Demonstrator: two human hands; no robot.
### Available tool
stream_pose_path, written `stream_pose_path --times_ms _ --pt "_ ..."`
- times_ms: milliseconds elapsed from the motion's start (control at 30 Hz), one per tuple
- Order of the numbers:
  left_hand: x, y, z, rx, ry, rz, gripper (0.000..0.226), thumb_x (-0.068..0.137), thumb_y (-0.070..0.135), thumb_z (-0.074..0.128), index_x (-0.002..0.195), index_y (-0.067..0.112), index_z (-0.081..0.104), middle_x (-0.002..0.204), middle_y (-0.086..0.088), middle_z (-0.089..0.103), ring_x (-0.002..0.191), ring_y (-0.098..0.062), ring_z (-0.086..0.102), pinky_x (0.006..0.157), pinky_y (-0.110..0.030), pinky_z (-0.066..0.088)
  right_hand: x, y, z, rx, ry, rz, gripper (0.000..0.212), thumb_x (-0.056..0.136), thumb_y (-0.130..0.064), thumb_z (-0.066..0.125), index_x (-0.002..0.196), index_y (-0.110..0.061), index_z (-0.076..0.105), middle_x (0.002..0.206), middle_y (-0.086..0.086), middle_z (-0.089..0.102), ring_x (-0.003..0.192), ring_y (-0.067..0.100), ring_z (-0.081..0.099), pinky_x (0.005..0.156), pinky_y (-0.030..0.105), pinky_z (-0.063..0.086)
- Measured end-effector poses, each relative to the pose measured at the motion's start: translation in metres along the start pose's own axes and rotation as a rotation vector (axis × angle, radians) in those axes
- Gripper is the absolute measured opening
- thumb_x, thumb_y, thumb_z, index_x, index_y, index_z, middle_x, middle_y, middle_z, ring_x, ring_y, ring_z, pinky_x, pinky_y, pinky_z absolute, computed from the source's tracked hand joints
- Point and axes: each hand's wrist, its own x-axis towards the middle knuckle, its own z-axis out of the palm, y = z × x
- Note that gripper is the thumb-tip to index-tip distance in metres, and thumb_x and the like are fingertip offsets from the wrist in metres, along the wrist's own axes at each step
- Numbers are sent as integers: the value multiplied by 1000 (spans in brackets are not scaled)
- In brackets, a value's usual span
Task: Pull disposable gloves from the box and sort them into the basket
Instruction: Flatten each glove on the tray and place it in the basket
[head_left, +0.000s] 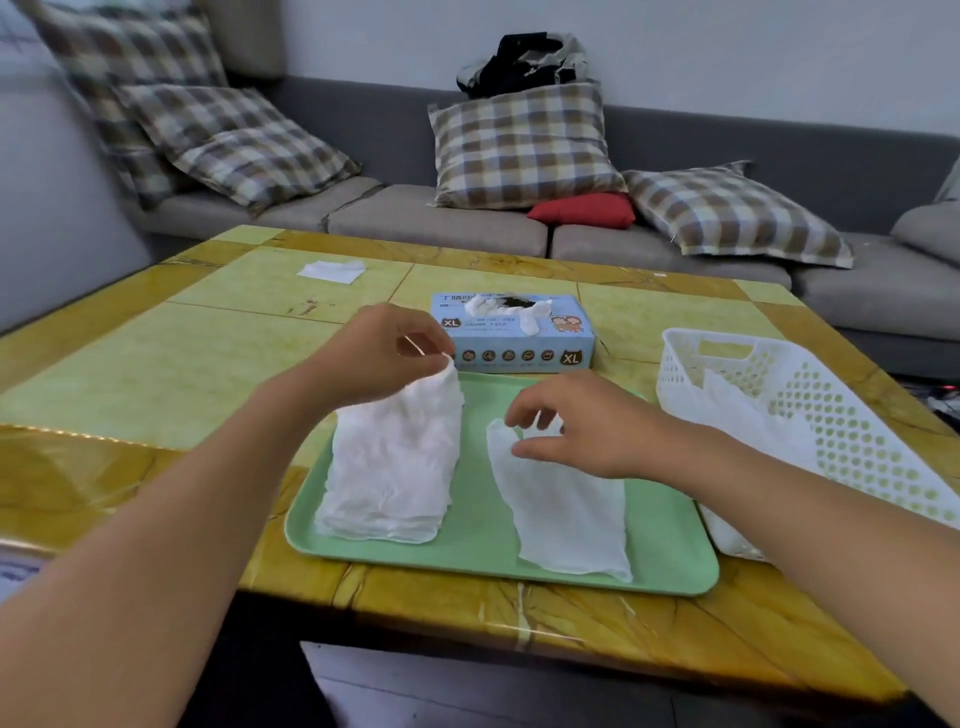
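Left hand (387, 358): pinches top edge of white glove stack (389, 467); thin, crinkled
Right hand (576, 423): fingers loosely spread, touching flat single glove (566, 514) on tray (670, 551)

Yellow table (156, 374); carries green tray (478, 551); glove box (519, 345); white basket (810, 405); tissue (332, 271)

left grip (387, 353) pinching, right grip (566, 423) curled

A green tray (670, 564) sits on the yellow desk (156, 364); behind it, a grey sofa (436, 218) holds plaid cushions (524, 145) and one red cushion (584, 210).
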Motion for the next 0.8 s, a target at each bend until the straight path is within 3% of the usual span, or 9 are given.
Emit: stream_pose_path --times_ms 100,167,233,300,367,433,533,633,800 --pt "-13 -25 -11 136 -20 -56 8 89 18 74 95 21 76 89 9 74 83 -5 69 80 -27 58 21 -44 28 159 -30 -110 45 93 -43 68 135 -28 61 137 -13 59 119 7 54 99 25 45" --pt "-25 -38 -10 198 -110 -66 10 90 17 72 98 21 76 93 8 74 88 -7 69 86 -34 57 36 -67 48 111 -80 -152 58 96 -47 62 148 -29 45 157 -9 38 139 16 39 112 34 38" --pt "-32 -48 -13 211 -138 -94 17 93 16 67 108 22 73 106 5 71 96 -12 67 89 -35 55 45 -79 60 35 -112 -151 70 94 -54 60 155 -33 32 163 -9 21 145 20 27 115 41 35" --pt "-39 -56 -22 209 -132 -122 25 95 19 64 119 25 67 121 4 64 105 -15 61 88 -31 50 48 -84 67 -18 -114 -170 65 91 -54 64 149 -34 44 157 -9 31 140 18 34 107 40 41" --pt "-44 -62 -29 233 -117 -123 29 97 22 61 125 29 63 126 6 60 108 -15 59 86 -28 46 45 -80 70 14 -91 -224 41 92 -43 68 129 -28 66 137 -9 50 124 13 48 96 38 47" --pt "-47 -63 -32 253 -126 -105 29 97 23 61 126 29 63 125 7 61 105 -13 60 83 -26 46 41 -72 69 89 -31 -268 22 93 -32 69 111 -21 76 118 -9 62 108 10 58 91 39 49" --pt "-53 -54 -28 202 -151 -52 26 98 24 62 123 29 65 120 10 63 103 -9 61 79 -21 47 38 -60 59 201 75 -277 15 93 -26 72 101 -16 80 105 -9 71 96 5 65 88 29 50" --pt "-51 -42 -20 160 -186 14 22 100 26 58 120 27 68 118 10 66 104 -7 62 86 -23 51 33 -54 43 401 -8 -130 17 97 -25 66 102 -18 80 100 -13 76 93 -1 67 83 20 50" --pt "-49 -35 -19 87 -317 -33 28 105 23 46 122 28 68 124 10 65 116 -9 58 103 -36 46 29 -51 40 738 -31 100 25 104 -16 53 101 -3 74 95 12 74 84 16 68 86 32 58"
